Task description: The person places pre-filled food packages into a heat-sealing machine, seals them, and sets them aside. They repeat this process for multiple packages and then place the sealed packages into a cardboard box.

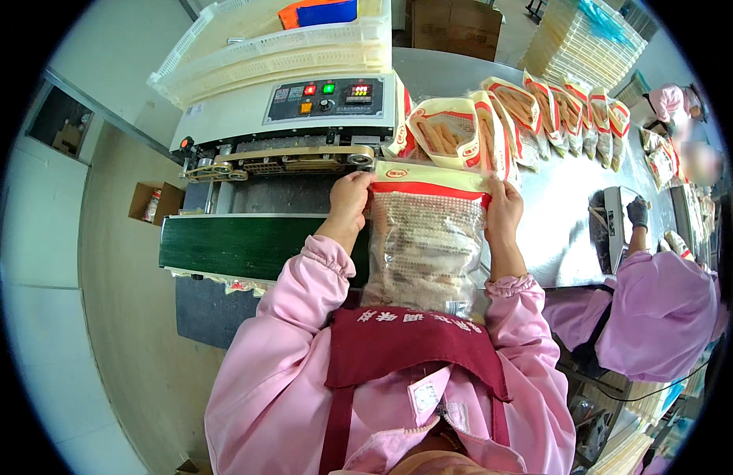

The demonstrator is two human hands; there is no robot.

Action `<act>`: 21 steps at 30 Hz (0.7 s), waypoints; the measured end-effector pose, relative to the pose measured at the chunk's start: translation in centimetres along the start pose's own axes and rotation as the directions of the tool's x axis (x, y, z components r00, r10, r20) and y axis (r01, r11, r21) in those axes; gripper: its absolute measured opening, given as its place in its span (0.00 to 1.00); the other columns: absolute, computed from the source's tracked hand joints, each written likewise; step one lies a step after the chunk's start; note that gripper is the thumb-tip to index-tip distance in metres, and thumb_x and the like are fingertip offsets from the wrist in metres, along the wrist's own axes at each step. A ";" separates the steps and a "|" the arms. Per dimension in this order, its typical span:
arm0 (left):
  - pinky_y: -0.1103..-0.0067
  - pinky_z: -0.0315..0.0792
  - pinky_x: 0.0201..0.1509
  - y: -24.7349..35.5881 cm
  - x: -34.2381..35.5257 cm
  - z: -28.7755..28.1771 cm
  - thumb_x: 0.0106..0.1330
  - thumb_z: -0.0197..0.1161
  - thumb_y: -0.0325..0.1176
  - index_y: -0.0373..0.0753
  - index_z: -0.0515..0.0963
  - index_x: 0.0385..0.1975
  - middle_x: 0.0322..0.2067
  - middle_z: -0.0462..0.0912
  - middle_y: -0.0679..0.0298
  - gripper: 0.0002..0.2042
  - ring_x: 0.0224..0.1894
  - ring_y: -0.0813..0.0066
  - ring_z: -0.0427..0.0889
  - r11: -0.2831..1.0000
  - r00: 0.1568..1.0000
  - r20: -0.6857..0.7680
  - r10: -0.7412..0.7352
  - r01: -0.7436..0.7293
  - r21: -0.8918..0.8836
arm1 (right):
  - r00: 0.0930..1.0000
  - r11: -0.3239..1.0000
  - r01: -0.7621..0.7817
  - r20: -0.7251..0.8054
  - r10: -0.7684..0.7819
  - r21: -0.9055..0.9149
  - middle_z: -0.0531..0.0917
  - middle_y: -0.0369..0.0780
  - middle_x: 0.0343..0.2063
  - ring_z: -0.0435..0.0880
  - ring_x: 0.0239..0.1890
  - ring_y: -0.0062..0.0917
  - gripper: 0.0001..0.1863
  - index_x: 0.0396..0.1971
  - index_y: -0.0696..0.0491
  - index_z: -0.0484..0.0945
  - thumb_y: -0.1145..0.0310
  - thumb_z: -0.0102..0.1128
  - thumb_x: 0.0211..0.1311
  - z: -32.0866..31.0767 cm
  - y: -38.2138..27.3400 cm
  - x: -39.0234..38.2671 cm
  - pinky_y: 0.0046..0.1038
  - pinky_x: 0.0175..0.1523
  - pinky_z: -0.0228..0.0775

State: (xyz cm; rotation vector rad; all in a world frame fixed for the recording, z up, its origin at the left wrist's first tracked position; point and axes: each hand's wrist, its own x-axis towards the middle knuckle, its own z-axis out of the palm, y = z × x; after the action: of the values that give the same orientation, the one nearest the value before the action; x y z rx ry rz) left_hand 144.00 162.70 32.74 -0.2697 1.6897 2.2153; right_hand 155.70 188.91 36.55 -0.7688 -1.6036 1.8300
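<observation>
Between my hands hangs a clear plastic food bag (426, 249) with a cream and red band along its top and pale brown pieces inside. My left hand (351, 202) pinches its upper left corner, close to the rollers of a band sealing machine (248, 119). At the upper right corner, my right hand (503, 210) grips the same edge. The bag's lower end rests against my dark red apron (414, 340). Just beyond it stand open filled bags (444, 136) of the same kind.
A green conveyor belt (224, 245) runs below the sealer at left. Cream plastic crates (287, 51) sit on the machine. More filled bags (568, 115) line the metal table (552, 214). At right, a co-worker in pink (659, 309) reaches a gloved hand (637, 212) to a scale (616, 226).
</observation>
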 end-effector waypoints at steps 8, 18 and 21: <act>0.79 0.70 0.40 1.8 0.2 -2.3 0.57 0.67 0.31 0.30 0.82 0.34 0.32 0.83 0.64 0.10 0.34 0.76 0.78 0.996 0.991 -0.098 0.094 -0.094 0.006 | 0.990 0.975 0.117 0.103 -0.099 -0.188 0.82 0.33 0.25 0.72 0.25 0.12 0.13 0.30 0.62 0.82 0.66 0.59 0.68 3.0 1.8 0.9 0.19 0.31 0.65; 0.81 0.69 0.43 4.1 0.3 -7.7 0.61 0.65 0.30 0.33 0.82 0.35 0.33 0.83 0.65 0.08 0.35 0.77 0.77 0.987 0.973 -0.178 0.149 -0.135 0.090 | 0.954 0.850 0.289 0.204 -0.219 -0.441 0.84 0.48 0.24 0.81 0.25 0.31 0.17 0.36 0.60 0.84 0.60 0.56 0.67 8.4 2.5 -0.9 0.32 0.36 0.71; 0.81 0.71 0.47 4.5 0.6 -10.8 0.64 0.66 0.34 0.33 0.81 0.41 0.36 0.84 0.63 0.12 0.39 0.77 0.79 0.982 0.967 -0.204 0.150 -0.122 0.143 | 0.950 0.842 0.265 0.275 -0.146 -0.469 0.79 0.41 0.20 0.76 0.24 0.23 0.16 0.31 0.59 0.81 0.59 0.58 0.69 7.7 0.7 -2.0 0.28 0.35 0.69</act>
State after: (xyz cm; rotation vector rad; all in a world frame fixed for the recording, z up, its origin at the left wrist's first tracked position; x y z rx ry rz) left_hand 141.16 151.38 33.55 -0.3821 2.0133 2.2285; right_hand 151.31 182.27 36.84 -0.5750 -2.2707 1.3917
